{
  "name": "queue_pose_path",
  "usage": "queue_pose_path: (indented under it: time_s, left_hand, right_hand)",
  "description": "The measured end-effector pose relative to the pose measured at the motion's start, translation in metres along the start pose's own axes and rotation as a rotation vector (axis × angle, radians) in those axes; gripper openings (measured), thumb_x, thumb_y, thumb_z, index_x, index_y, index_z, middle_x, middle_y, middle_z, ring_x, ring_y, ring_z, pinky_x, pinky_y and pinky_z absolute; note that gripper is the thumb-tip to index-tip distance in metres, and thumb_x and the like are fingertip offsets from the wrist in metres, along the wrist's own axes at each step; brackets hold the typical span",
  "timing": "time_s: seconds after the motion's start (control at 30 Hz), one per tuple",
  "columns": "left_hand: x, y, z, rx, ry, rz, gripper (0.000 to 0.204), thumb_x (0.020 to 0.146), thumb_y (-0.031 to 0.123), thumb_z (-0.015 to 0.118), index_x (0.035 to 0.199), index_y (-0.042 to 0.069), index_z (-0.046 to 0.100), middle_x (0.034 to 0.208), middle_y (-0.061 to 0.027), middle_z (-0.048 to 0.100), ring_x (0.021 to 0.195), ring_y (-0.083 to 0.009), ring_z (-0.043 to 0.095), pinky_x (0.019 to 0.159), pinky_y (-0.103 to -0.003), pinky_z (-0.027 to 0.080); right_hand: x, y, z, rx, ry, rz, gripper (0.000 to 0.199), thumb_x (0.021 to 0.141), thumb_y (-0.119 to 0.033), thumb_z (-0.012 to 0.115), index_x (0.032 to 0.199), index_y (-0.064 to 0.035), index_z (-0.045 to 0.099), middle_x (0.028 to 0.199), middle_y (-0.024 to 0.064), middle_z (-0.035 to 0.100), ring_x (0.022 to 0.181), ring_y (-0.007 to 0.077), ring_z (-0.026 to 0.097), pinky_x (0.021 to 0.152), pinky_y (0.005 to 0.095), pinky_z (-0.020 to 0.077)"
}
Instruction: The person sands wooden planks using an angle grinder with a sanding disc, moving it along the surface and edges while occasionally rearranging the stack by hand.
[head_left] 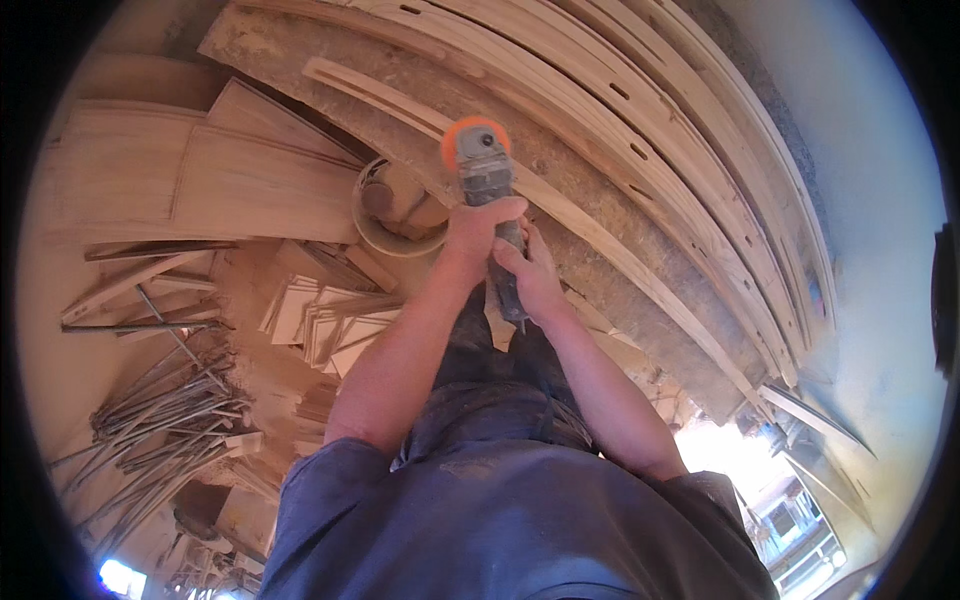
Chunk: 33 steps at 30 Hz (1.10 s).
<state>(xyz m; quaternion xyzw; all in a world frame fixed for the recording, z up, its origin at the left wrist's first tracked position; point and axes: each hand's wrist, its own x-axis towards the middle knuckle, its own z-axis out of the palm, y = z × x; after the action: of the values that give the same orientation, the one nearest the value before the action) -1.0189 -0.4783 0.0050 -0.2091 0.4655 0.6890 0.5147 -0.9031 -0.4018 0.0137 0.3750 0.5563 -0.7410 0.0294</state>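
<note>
A grey angle grinder (485,170) with an orange guard at its far end rests over a long thin wooden slat (600,240). The slat lies on a dusty, rough workbench (560,165). My left hand (475,228) wraps the grinder's body from the left. Just behind it, my right hand (530,275) holds the rear handle. Both forearms come up from the lower edge over my blue shirt.
Several long curved slats with slots (640,110) are stacked on the bench's far side. A round dust-covered pot (395,205) sits left of the grinder. Cut boards (330,320), wide planks (200,170) and a bundle of thin rods (165,420) lie on the floor at left.
</note>
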Motion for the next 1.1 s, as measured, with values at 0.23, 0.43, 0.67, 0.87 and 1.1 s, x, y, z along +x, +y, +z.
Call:
queue_pose_path:
  time_s: [0.23, 0.43, 0.67, 0.87, 1.1]
  left_hand:
    - [-0.013, -0.063, 0.014, 0.224, 0.051, 0.091, 0.025, 0.075, 0.011, 0.082, 0.095, 0.001, 0.071, 0.087, -0.0058, 0.072, 0.077, -0.0157, 0.068, 0.071, -0.033, 0.055]
    - [-0.034, -0.066, 0.028, 0.216, -0.032, 0.01, 0.027, 0.073, 0.015, 0.085, 0.092, 0.002, 0.072, 0.084, -0.0061, 0.071, 0.074, -0.0139, 0.067, 0.07, -0.033, 0.055]
    - [0.001, 0.045, -0.031, 0.058, 0.057, 0.099, 0.019, 0.079, 0.013, 0.08, 0.091, 0.001, 0.07, 0.082, -0.0066, 0.069, 0.072, -0.0166, 0.066, 0.065, -0.035, 0.054]
    - [0.036, 0.161, -0.088, -0.138, 0.03, 0.149, 0.019, 0.086, 0.018, 0.072, 0.09, 0.001, 0.067, 0.078, -0.0108, 0.068, 0.068, -0.0224, 0.066, 0.065, -0.036, 0.054]
    - [0.035, 0.231, -0.119, -0.194, 0.05, 0.181, 0.019, 0.086, 0.018, 0.072, 0.092, 0.001, 0.067, 0.08, -0.0114, 0.068, 0.07, -0.0233, 0.067, 0.067, -0.037, 0.055]
  right_hand:
    - [-0.058, 0.028, -0.027, 0.141, 0.07, 0.098, 0.067, 0.095, -0.03, 0.066, 0.149, 0.0003, 0.04, 0.128, 0.0105, 0.058, 0.116, 0.0179, 0.057, 0.1, 0.0334, 0.0467]
    - [-0.09, 0.022, -0.035, 0.195, 0.143, 0.183, 0.068, 0.095, -0.027, 0.064, 0.151, -0.0012, 0.035, 0.131, 0.0104, 0.056, 0.115, 0.0167, 0.057, 0.097, 0.0322, 0.0486]
    - [0.021, -0.013, 0.043, 0.001, -0.057, 0.087, 0.067, 0.095, -0.029, 0.065, 0.15, 0.0007, 0.039, 0.134, 0.0119, 0.056, 0.118, 0.0195, 0.057, 0.104, 0.0339, 0.0442]
    - [0.124, -0.074, 0.146, -0.1, -0.152, -0.005, 0.07, 0.093, -0.034, 0.07, 0.143, 0.0076, 0.046, 0.134, 0.0161, 0.058, 0.122, 0.0208, 0.056, 0.106, 0.0343, 0.0423]
    - [0.168, -0.097, 0.207, -0.112, -0.196, 0.009, 0.055, 0.097, -0.028, 0.066, 0.141, -0.0012, 0.048, 0.122, 0.0076, 0.06, 0.108, 0.0159, 0.057, 0.093, 0.0324, 0.0481]
